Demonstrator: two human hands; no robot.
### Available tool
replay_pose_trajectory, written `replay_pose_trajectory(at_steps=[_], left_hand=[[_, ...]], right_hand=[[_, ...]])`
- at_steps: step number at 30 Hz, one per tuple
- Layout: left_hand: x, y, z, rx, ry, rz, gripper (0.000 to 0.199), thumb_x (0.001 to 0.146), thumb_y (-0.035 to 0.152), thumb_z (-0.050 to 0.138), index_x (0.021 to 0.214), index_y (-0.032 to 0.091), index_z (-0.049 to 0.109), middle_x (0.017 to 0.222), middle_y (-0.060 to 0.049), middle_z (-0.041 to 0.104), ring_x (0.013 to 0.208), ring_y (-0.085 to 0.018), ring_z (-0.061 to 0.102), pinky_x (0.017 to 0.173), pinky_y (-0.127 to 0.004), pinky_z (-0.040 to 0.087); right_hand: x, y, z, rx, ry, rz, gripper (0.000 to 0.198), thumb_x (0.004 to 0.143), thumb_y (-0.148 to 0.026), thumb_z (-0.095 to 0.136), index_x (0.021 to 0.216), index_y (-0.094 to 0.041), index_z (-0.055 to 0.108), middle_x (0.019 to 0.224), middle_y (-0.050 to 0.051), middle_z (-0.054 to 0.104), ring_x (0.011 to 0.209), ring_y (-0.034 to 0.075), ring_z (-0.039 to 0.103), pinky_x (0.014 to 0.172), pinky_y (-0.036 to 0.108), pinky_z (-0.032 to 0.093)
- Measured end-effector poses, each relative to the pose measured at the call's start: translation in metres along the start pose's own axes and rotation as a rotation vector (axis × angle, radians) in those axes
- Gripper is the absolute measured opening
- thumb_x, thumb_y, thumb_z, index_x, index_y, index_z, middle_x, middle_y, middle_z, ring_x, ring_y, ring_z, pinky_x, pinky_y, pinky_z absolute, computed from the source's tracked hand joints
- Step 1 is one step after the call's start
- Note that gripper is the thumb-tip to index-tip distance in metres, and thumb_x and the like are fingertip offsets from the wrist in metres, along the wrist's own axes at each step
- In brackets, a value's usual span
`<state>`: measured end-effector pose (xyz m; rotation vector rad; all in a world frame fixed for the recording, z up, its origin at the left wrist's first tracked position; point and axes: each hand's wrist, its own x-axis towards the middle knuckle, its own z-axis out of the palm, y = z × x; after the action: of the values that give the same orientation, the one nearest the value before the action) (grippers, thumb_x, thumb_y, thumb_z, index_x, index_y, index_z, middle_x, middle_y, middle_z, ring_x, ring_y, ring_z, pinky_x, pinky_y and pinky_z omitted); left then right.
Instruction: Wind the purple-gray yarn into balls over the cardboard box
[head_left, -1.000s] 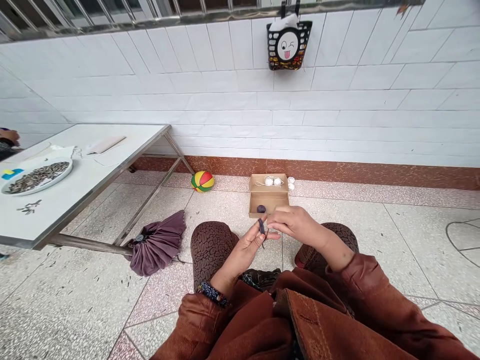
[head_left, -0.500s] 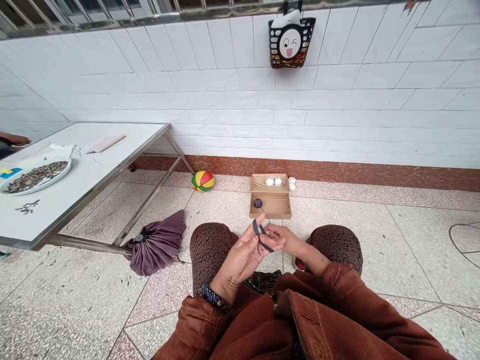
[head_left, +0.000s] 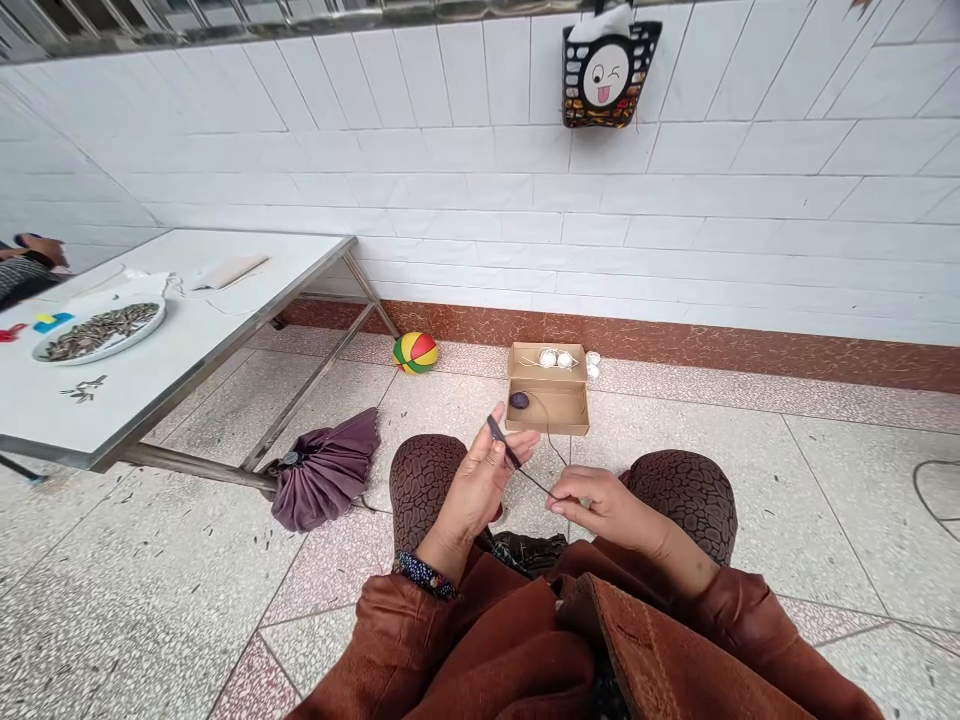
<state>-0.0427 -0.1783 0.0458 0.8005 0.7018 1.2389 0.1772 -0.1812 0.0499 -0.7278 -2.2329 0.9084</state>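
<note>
Dark yarn (head_left: 504, 443) is looped around the fingers of my left hand (head_left: 477, 482), whose thumb presses against the loops. My right hand (head_left: 600, 507) pinches the strand between thumb and fingertips, a little to the right and lower. The strand is taut between both hands. From my right hand the yarn also runs up to a dark ball of yarn (head_left: 519, 400) lying in the open cardboard box (head_left: 562, 408) on the floor. Two white balls (head_left: 556, 358) with loose white thread rest in the box's lid.
At the left stands a white table (head_left: 225, 322) with a plate of seeds (head_left: 105, 330); a person's hand (head_left: 46, 250) is beyond it. A folded purple umbrella (head_left: 330, 475) and a colourful ball (head_left: 415, 352) are on the floor. A black basket (head_left: 611, 75) hangs on the wall.
My right hand has moved away from my left, to the right and down, drawing the yarn straight. The loops now lie closer together on my left fingers. The view has shifted slightly.
</note>
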Motion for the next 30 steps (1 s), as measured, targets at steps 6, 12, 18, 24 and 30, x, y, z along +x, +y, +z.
replay_pose_trajectory(at_steps=[6, 12, 18, 24, 30], left_hand=[[-0.01, 0.002, 0.006, 0.489, -0.289, -0.064, 0.061, 0.1, 0.043, 0.055, 0.156, 0.022, 0.041, 0.123, -0.014, 0.074, 0.135, -0.029, 0.056, 0.123, -0.049, 0.022], [-0.021, -0.003, 0.016, 0.278, -0.516, -0.184, 0.056, 0.104, 0.037, 0.05, 0.157, 0.025, 0.038, 0.117, -0.014, 0.076, 0.129, -0.029, 0.062, 0.119, -0.055, 0.027], [-0.013, 0.002, 0.013, -0.206, -0.236, -0.093, 0.061, 0.099, 0.032, 0.059, 0.156, 0.031, 0.038, 0.112, -0.008, 0.078, 0.13, -0.031, 0.061, 0.115, -0.057, 0.034], [0.0, 0.01, 0.002, -0.28, 0.051, -0.047, 0.064, 0.097, 0.032, 0.062, 0.155, 0.036, 0.036, 0.125, -0.006, 0.073, 0.128, -0.03, 0.062, 0.115, -0.056, 0.036], [-0.005, -0.001, 0.0, 0.075, -0.077, -0.118, 0.069, 0.096, 0.04, 0.064, 0.158, 0.025, 0.037, 0.119, -0.013, 0.075, 0.129, -0.03, 0.061, 0.116, -0.051, 0.034]], right_hand=[[0.032, -0.022, -0.042, 0.102, 0.14, 0.008, 0.034, 0.106, -0.043, 0.048, 0.096, -0.021, 0.071, 0.089, 0.005, 0.074, 0.08, 0.016, 0.068, 0.075, 0.028, 0.052], [0.066, 0.012, -0.044, 0.096, 0.145, 0.165, 0.035, 0.103, -0.044, 0.049, 0.087, -0.02, 0.068, 0.087, 0.003, 0.071, 0.082, 0.016, 0.065, 0.078, 0.028, 0.049], [0.033, 0.052, 0.013, 0.105, 0.015, 0.353, 0.031, 0.103, -0.04, 0.046, 0.091, -0.019, 0.066, 0.083, 0.003, 0.07, 0.078, 0.018, 0.064, 0.074, 0.029, 0.047], [0.003, 0.027, 0.027, 0.092, -0.154, 0.217, 0.041, 0.106, -0.047, 0.041, 0.092, -0.019, 0.068, 0.082, 0.003, 0.069, 0.073, 0.016, 0.062, 0.071, 0.027, 0.046], [0.01, -0.016, -0.016, 0.216, -0.023, 0.123, 0.035, 0.104, -0.046, 0.05, 0.095, -0.02, 0.072, 0.087, 0.005, 0.074, 0.079, 0.016, 0.067, 0.074, 0.026, 0.05]])
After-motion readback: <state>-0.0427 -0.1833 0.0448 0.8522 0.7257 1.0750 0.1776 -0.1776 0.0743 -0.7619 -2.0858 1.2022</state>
